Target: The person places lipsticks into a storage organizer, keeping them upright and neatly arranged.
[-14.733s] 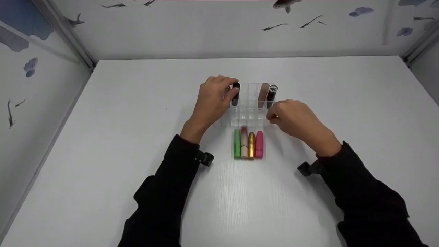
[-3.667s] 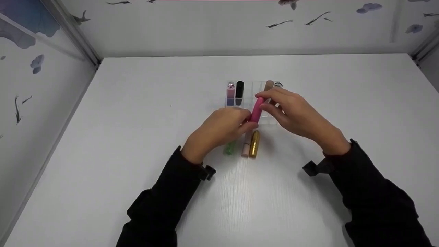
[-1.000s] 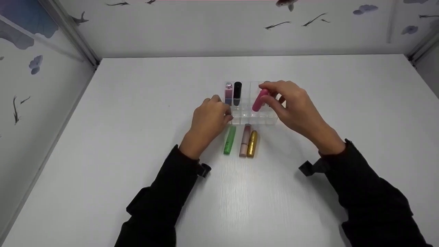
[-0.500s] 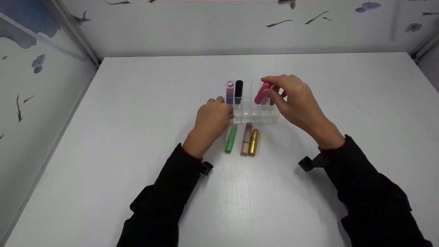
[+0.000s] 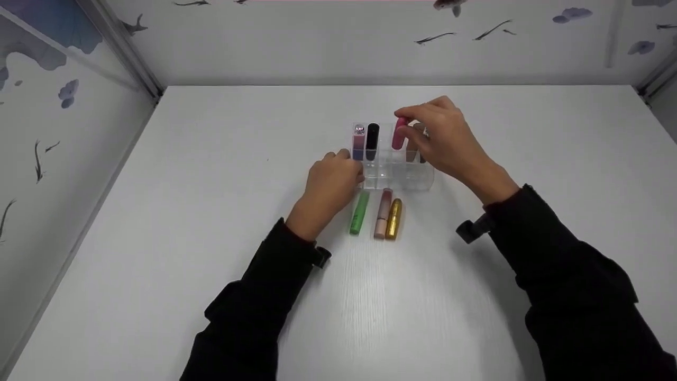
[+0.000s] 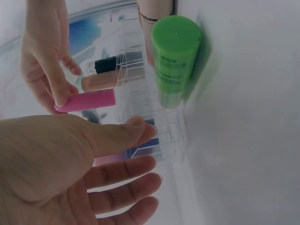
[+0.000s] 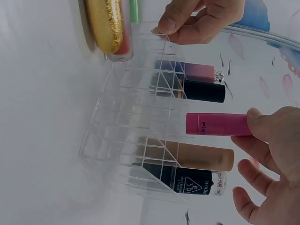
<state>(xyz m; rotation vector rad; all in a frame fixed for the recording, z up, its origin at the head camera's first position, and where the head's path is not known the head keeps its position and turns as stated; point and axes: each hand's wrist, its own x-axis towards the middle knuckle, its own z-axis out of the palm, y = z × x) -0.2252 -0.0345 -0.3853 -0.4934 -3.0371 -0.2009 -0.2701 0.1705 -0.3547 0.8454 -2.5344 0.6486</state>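
Note:
A clear lipstick organizer [image 5: 418,182] with rows of compartments stands on the white table. My right hand [image 5: 444,135] pinches a pink lipstick [image 7: 215,124] between thumb and index finger. Its lower end is at the back row, in line with a compartment between the black tube [image 7: 204,91] and the brown tube [image 7: 206,157]. My left hand [image 5: 333,177] holds the organizer's left end, thumb and fingers to either side of it. In the back row also stand a pink-and-blue tube [image 5: 358,143] and a dark tube with white print [image 7: 192,180].
In front of the organizer lie a green tube [image 5: 359,212], a pinkish lip gloss tube [image 5: 382,214] and a gold lipstick [image 5: 394,219]. The gloss and the gold one lie side by side. White panels with printed fish and petals rise behind the table and at its left.
Earlier the pink lipstick lay with the others on the table; then both hands held it. Since then my right hand has carried it back over the organizer and turned it more upright. The left hand keeps its place.

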